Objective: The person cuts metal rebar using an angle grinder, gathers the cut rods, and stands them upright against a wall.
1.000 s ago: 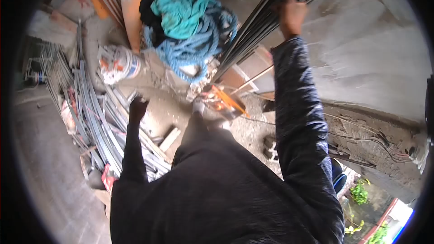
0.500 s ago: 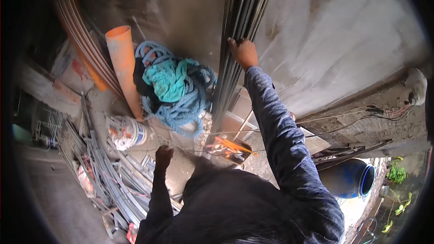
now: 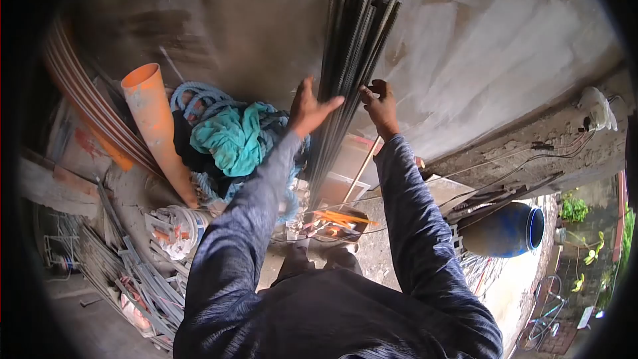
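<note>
A bundle of ribbed steel rebar (image 3: 350,46) stands upright, leaning against the plastered wall. My left hand (image 3: 311,110) is at the left side of the bundle, fingers spread and thumb stretched across toward the bars. On the other side, my right hand (image 3: 381,108) is close beside the bars, with its fingers bent and apart. Neither hand is wrapped round a bar; whether the fingertips touch the steel is hard to make out. Left of the bundle lies a heap of blue rope (image 3: 206,96) with a teal cloth (image 3: 229,139) on top.
An orange pipe (image 3: 147,116) leans at the left, near a white bucket (image 3: 198,223). Metal lengths (image 3: 149,279) lie at lower left. A box with orange sticks (image 3: 342,218) sits by my feet. A blue barrel (image 3: 495,228) lies at right, below cables (image 3: 531,159).
My left hand has risen from low by my body to the left side of the rebar. My right hand has let go of the bars and shifted lower and to the right.
</note>
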Available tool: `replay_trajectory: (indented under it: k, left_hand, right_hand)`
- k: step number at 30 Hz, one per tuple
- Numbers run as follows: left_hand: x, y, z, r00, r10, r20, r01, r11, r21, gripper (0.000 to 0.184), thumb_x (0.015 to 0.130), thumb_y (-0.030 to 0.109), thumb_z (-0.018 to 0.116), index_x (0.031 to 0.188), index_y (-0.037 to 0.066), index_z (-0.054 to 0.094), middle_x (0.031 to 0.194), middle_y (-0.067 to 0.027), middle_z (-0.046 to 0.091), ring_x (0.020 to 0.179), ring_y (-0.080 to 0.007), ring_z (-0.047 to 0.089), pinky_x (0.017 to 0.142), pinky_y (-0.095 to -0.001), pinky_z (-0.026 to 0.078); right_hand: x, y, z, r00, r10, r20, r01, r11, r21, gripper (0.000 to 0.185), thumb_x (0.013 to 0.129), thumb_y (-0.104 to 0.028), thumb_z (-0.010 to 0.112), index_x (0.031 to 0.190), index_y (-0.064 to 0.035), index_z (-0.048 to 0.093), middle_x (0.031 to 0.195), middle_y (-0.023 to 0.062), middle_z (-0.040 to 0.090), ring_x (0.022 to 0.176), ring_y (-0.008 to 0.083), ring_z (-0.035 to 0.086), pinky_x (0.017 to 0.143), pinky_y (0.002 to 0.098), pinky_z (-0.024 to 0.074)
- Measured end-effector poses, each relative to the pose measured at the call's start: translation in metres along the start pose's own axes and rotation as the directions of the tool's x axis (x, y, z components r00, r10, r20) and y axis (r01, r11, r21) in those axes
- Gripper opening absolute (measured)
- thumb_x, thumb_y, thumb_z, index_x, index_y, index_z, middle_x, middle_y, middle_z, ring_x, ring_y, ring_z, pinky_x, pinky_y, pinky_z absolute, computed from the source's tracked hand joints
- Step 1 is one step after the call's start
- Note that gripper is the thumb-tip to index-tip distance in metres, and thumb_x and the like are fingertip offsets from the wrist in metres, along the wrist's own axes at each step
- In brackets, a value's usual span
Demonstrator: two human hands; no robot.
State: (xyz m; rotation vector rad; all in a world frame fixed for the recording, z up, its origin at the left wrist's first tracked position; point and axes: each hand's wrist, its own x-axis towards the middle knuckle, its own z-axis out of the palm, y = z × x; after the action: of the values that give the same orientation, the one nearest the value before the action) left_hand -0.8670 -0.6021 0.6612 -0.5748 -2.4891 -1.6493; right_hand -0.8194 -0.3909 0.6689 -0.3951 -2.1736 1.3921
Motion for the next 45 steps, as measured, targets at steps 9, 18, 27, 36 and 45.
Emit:
replay_trajectory:
  k: [9, 18, 27, 36, 45]
  left_hand:
    - [0.091, 0.016, 0.031, 0.986, 0.114, 0.12, -0.049, 0.892, -0.449, 0.061, 0.073, 0.024, 0.092, 0.12, -0.002, 0.063, 0.11, -0.008, 0.071, 0.096, -0.0161, 0.067, 0.087, -0.0319, 0.054]
    - [0.086, 0.02, 0.016, 0.947, -0.015, 0.32, 0.202, 0.802, -0.561, 0.049, 0.076, 0.015, 0.089, 0.117, 0.005, 0.067, 0.11, -0.0024, 0.07, 0.099, -0.0145, 0.066, 0.09, -0.0303, 0.052]
    - [0.086, 0.001, 0.027, 0.967, -0.016, 0.256, 0.176, 0.765, -0.62, 0.057, 0.076, 0.02, 0.09, 0.124, 0.006, 0.064, 0.12, -0.0027, 0.065, 0.113, -0.0168, 0.059, 0.103, -0.0337, 0.044]
    - [0.086, 0.003, 0.023, 0.952, -0.035, 0.303, 0.225, 0.753, -0.618, 0.056, 0.077, 0.023, 0.089, 0.124, 0.004, 0.064, 0.118, -0.003, 0.067, 0.11, -0.0163, 0.061, 0.101, -0.0328, 0.045]
    - [0.087, 0.001, 0.025, 0.956, -0.046, 0.29, 0.222, 0.757, -0.614, 0.056, 0.076, 0.025, 0.089, 0.122, 0.004, 0.065, 0.116, -0.0023, 0.066, 0.11, -0.0161, 0.06, 0.1, -0.0337, 0.045]
  right_hand:
    - [0.01, -0.007, -0.005, 0.946, 0.138, 0.293, -0.242, 0.903, 0.355, 0.058, 0.094, -0.026, 0.074, 0.139, 0.0044, 0.052, 0.128, 0.0176, 0.065, 0.117, 0.0228, 0.061, 0.101, 0.0337, 0.0463]
    - [0.004, 0.009, -0.003, 0.995, -0.057, 0.086, 0.045, 0.99, 0.133, 0.041, 0.094, -0.026, 0.071, 0.122, 0.004, 0.064, 0.109, 0.0196, 0.072, 0.101, 0.026, 0.069, 0.087, 0.0365, 0.0537]
    - [-0.002, 0.035, -0.003, 0.993, 0.103, 0.05, -0.111, 0.973, 0.203, 0.028, 0.086, -0.014, 0.062, 0.109, 0.0001, 0.067, 0.089, 0.0205, 0.071, 0.092, 0.0311, 0.07, 0.085, 0.0403, 0.0518]
    - [0.023, 0.034, 0.017, 0.986, 0.056, 0.156, -0.115, 0.906, 0.407, 0.046, 0.091, -0.037, 0.076, 0.117, 0.0008, 0.071, 0.093, 0.0104, 0.075, 0.085, 0.0185, 0.066, 0.082, 0.0342, 0.0521]
    - [0.02, 0.031, -0.008, 0.956, 0.106, 0.273, -0.208, 0.9, 0.382, 0.03, 0.098, -0.027, 0.07, 0.107, 0.001, 0.073, 0.091, -0.0015, 0.069, 0.086, 0.0065, 0.059, 0.078, 0.0252, 0.0488]
